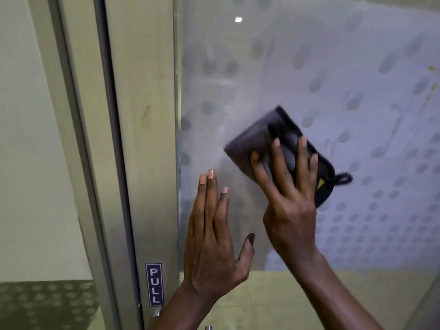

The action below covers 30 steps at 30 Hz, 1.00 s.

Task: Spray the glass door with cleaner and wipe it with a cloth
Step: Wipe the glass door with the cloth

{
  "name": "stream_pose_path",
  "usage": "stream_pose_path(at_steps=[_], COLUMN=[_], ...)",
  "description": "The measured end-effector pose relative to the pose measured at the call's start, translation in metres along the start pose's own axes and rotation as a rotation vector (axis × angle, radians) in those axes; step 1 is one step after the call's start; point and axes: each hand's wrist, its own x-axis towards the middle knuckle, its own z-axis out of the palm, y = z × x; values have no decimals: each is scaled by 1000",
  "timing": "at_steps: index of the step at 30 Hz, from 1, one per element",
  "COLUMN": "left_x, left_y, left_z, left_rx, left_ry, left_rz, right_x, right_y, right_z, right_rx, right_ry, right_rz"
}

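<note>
Frosted, dot-patterned glass door (309, 67) filling the view, metal door frame (142, 139) along its left edge. Right hand (289, 206) spread flat, fingers (302, 158) splayed over a folded dark cloth (250, 144), pressing it to the pane well right of the frame. Cloth blurred, long axis tilted from upper left down to lower right, small hanging loop (342, 178) at its lower right corner, yellow tag (321, 183) beside it unreadable. Left hand (212, 234) empty, fingers together and thumb out, palm toward the glass just right of the frame, nearer to it than the cloth; contact with the pane not certain. Unwiped glass mostly up and right of the cloth. Blue sign (154, 285) low on the frame reading "PULL". No spray bottle in view
</note>
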Motion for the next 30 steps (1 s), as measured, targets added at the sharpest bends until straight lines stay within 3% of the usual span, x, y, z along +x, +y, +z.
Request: stream_pose_path(at_steps=[4, 9, 13, 24, 30], left_x=[10, 19, 17, 24, 25], left_y=[5, 6, 5, 52, 61], left_z=[-3, -3, -2, 23, 36], left_rx=[8, 22, 52, 20, 85], left_ry=[-14, -57, -69, -24, -9], left_rz=[34, 50, 35, 20, -16], right_x=[-9, 89, 144, -35, 40], right_y=[1, 31, 54, 47, 88], right_z=[2, -17, -30, -11, -33], right_rx=[-18, 25, 42, 20, 1], right_ry=[0, 158, 170, -45, 64], right_rz=[47, 83, 80, 41, 19])
